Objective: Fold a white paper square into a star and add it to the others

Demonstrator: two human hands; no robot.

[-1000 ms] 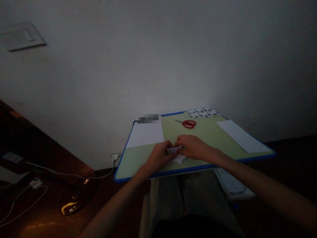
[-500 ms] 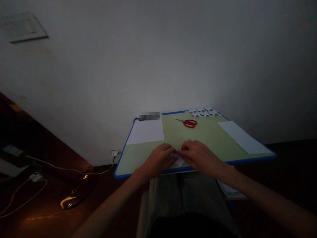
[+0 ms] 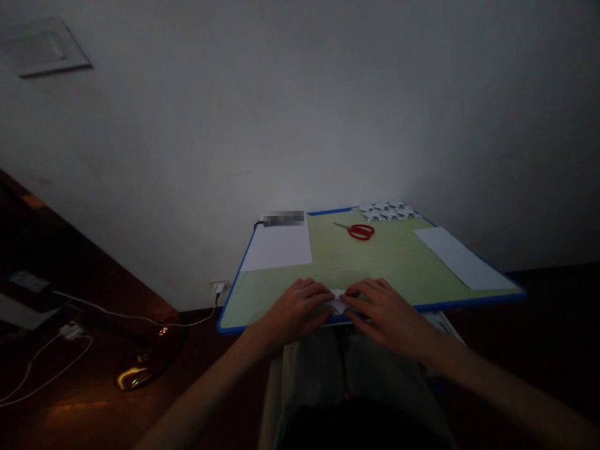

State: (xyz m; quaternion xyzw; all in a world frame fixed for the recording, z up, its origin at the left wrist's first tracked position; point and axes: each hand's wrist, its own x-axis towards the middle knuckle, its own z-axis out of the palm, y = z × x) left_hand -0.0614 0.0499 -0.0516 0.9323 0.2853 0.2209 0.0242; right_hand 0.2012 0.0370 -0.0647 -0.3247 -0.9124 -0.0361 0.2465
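Note:
A small folded piece of white paper [image 3: 338,304] lies at the near edge of the green table [image 3: 375,265], pinched from both sides. On its left edge my left hand [image 3: 302,307] is closed, thumb below and fingers above. My right hand [image 3: 382,312] grips the right edge in a similar way. Parts of the paper are hidden under the fingertips. Beyond my hands rest red-handled scissors [image 3: 360,232], their blades pointing left. At the far right corner sit several folded white paper pieces [image 3: 388,211], grouped in rows.
A white sheet [image 3: 279,248] covers the table's left side, with a dark blurred-out object [image 3: 284,219] at its far end. Along the right edge lies a long white paper strip [image 3: 462,256]. The wall stands right behind the table. White cables [image 3: 135,322] run at the left.
My right hand has shifted slightly toward me, and its fingers now spread along the paper's edge. My left hand has also moved a little lower. More of the paper's upper edge shows between them.

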